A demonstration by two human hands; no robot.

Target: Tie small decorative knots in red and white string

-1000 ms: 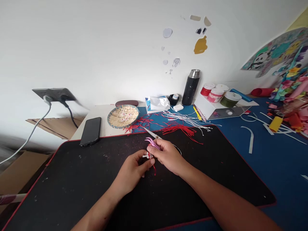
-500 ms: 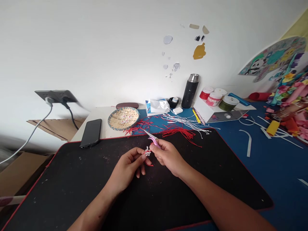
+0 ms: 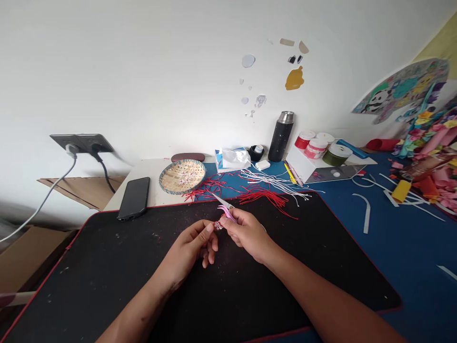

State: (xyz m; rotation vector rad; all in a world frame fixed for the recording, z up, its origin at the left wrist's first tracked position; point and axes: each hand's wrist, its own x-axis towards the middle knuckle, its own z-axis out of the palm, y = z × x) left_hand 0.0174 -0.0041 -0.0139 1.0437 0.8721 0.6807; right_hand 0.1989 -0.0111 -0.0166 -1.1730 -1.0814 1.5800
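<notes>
A small red and white knotted cord flower (image 3: 218, 226) is held up between my two hands over the black mat. My left hand (image 3: 193, 242) pinches its left side between thumb and forefinger, the other fingers curled loosely below. On its right side, the thumb and fingertip of my right hand (image 3: 250, 234) press against the knot. That same hand also keeps a pair of scissors (image 3: 227, 210) with pink-lilac handles tucked in its grip, blades pointing up and left. My fingers hide part of the knot and of the scissors' handles.
Behind my hands lie red cords (image 3: 266, 196) and white cords (image 3: 274, 180). A woven basket (image 3: 167, 186) with small knots in it stands left of a tissue box (image 3: 232, 161). A phone (image 3: 134, 197) rests at the mat's left corner; a black thermos (image 3: 280, 138) stands by the wall.
The knot has turned, and its white loops show less clearly now. My left thumb has shifted up, and the red cord end that hung below the fingers no longer shows.
</notes>
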